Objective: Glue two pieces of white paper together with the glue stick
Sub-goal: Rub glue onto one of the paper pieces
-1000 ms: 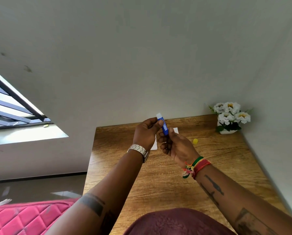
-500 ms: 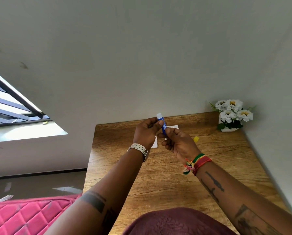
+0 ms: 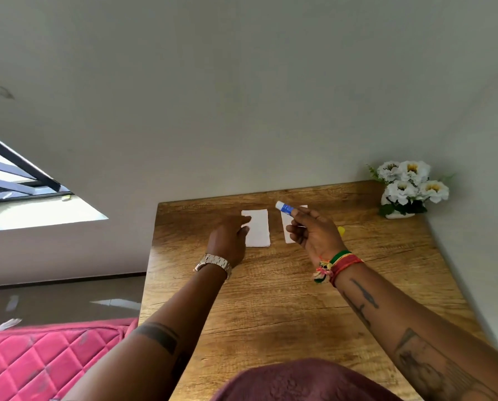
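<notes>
Two white paper pieces lie side by side at the far end of the wooden table (image 3: 271, 299). The left paper (image 3: 258, 230) is in full view apart from its left edge. My left hand (image 3: 227, 240) hovers over that edge with fingers spread, holding nothing. The right paper (image 3: 287, 227) is mostly hidden behind my right hand (image 3: 314, 234). That hand grips a blue glue stick (image 3: 285, 207) above the right paper, white tip pointing up and left. A small yellow cap (image 3: 341, 230) peeks out behind my right hand.
A white pot of white flowers (image 3: 407, 188) stands in the table's far right corner against the wall. A pink quilted cushion (image 3: 45, 360) sits low at the left, beside the table's edge. A window with bars (image 3: 16, 175) is at the left.
My left hand let go of the glue stick and dropped to the left paper. My right hand keeps the stick and moved right. Both papers now show.
</notes>
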`<act>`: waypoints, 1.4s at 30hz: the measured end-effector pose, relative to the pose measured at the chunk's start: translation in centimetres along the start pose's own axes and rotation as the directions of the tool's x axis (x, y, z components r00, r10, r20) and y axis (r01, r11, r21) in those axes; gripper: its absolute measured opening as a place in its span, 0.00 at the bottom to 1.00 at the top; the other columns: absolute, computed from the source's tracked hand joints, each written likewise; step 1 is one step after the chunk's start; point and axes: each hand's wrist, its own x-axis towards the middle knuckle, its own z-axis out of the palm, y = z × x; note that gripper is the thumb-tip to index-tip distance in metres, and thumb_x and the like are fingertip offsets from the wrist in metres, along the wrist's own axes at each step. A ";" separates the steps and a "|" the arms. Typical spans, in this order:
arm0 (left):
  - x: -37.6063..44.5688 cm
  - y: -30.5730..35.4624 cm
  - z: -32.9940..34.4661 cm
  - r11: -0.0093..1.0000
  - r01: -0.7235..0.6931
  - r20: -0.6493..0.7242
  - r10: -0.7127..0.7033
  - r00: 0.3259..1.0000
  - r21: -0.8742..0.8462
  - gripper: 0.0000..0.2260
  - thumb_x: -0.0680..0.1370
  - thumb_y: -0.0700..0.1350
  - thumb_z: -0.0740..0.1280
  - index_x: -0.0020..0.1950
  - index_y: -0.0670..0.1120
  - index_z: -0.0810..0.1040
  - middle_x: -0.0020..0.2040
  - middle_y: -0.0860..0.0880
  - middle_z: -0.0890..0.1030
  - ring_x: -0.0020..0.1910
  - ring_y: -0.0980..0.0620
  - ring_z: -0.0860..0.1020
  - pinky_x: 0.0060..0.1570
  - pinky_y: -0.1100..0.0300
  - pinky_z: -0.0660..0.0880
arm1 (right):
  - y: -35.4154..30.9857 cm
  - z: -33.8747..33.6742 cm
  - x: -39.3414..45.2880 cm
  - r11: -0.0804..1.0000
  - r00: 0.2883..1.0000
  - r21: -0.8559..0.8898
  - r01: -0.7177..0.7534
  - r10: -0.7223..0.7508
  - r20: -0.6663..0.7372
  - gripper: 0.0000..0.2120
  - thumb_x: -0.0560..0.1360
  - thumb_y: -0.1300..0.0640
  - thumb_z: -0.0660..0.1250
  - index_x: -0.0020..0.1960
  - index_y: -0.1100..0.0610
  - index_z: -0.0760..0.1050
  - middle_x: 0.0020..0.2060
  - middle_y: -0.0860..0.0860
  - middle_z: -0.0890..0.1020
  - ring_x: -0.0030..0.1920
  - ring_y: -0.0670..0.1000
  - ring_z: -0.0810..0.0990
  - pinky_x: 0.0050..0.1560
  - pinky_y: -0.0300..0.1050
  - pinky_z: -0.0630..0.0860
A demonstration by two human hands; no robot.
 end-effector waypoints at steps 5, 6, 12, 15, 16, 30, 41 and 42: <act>2.4 -2.7 1.7 0.926 -0.120 0.140 0.074 0.987 0.358 0.19 0.82 0.49 0.63 0.74 0.54 0.72 0.77 0.53 0.67 0.74 0.46 0.67 0.73 0.47 0.65 | 1.5 0.0 2.0 0.998 0.998 -0.032 -0.051 0.050 -0.025 0.06 0.77 0.62 0.71 0.54 0.59 0.82 0.36 0.54 0.84 0.40 0.53 0.83 0.39 0.44 0.79; 2.9 -2.7 1.9 0.914 -0.145 0.183 0.079 0.980 0.379 0.20 0.83 0.50 0.61 0.76 0.54 0.69 0.79 0.53 0.64 0.77 0.47 0.63 0.75 0.49 0.60 | 1.8 0.0 2.5 0.997 0.998 -0.048 -0.061 0.060 -0.029 0.07 0.77 0.63 0.71 0.55 0.60 0.82 0.38 0.56 0.85 0.40 0.53 0.83 0.40 0.44 0.79; 4.6 -3.1 3.2 0.847 -0.268 0.377 0.088 0.922 0.458 0.29 0.82 0.60 0.59 0.81 0.57 0.55 0.82 0.55 0.52 0.81 0.49 0.51 0.76 0.49 0.51 | 2.7 1.1 5.1 0.985 0.995 -0.157 -0.078 0.068 -0.067 0.08 0.77 0.60 0.71 0.56 0.59 0.81 0.42 0.57 0.85 0.41 0.53 0.84 0.41 0.46 0.81; 4.1 -3.5 4.1 0.843 -0.253 0.364 0.074 0.929 0.474 0.29 0.81 0.62 0.59 0.81 0.57 0.57 0.82 0.52 0.55 0.80 0.46 0.54 0.75 0.49 0.51 | 2.7 1.5 5.7 0.975 0.995 -0.209 -0.075 0.061 -0.077 0.10 0.79 0.57 0.69 0.58 0.60 0.80 0.41 0.57 0.84 0.41 0.54 0.85 0.40 0.46 0.81; 3.6 -3.4 4.4 0.848 -0.242 0.340 0.079 0.937 0.471 0.29 0.80 0.63 0.59 0.80 0.56 0.60 0.81 0.51 0.57 0.79 0.45 0.55 0.75 0.48 0.52 | 2.8 1.6 5.7 0.970 0.996 -0.233 -0.072 0.056 -0.072 0.11 0.79 0.56 0.68 0.58 0.60 0.79 0.41 0.58 0.85 0.42 0.55 0.85 0.41 0.47 0.82; -2.2 -2.0 5.4 0.882 -0.163 0.276 0.038 0.960 0.442 0.27 0.81 0.59 0.60 0.79 0.56 0.61 0.78 0.51 0.62 0.73 0.43 0.63 0.70 0.44 0.60 | 5.6 -0.1 3.6 0.675 0.991 -0.732 0.095 -0.136 0.003 0.10 0.76 0.57 0.70 0.58 0.50 0.78 0.49 0.50 0.83 0.49 0.54 0.83 0.52 0.53 0.84; -1.3 -2.2 4.9 0.840 -0.223 0.319 0.063 0.946 0.495 0.29 0.80 0.61 0.60 0.80 0.57 0.59 0.77 0.51 0.61 0.72 0.41 0.63 0.70 0.44 0.59 | 3.6 2.0 5.6 0.111 0.939 -0.937 0.331 -0.138 0.315 0.10 0.78 0.55 0.67 0.59 0.55 0.78 0.51 0.53 0.84 0.49 0.53 0.81 0.50 0.48 0.79; -1.3 -2.2 4.9 0.841 -0.223 0.319 0.064 0.946 0.493 0.29 0.80 0.61 0.60 0.80 0.57 0.59 0.77 0.51 0.61 0.72 0.41 0.63 0.70 0.44 0.59 | 3.6 2.2 5.6 0.079 0.933 -0.936 0.344 -0.140 0.331 0.10 0.78 0.55 0.67 0.59 0.55 0.78 0.51 0.53 0.83 0.49 0.53 0.81 0.49 0.47 0.79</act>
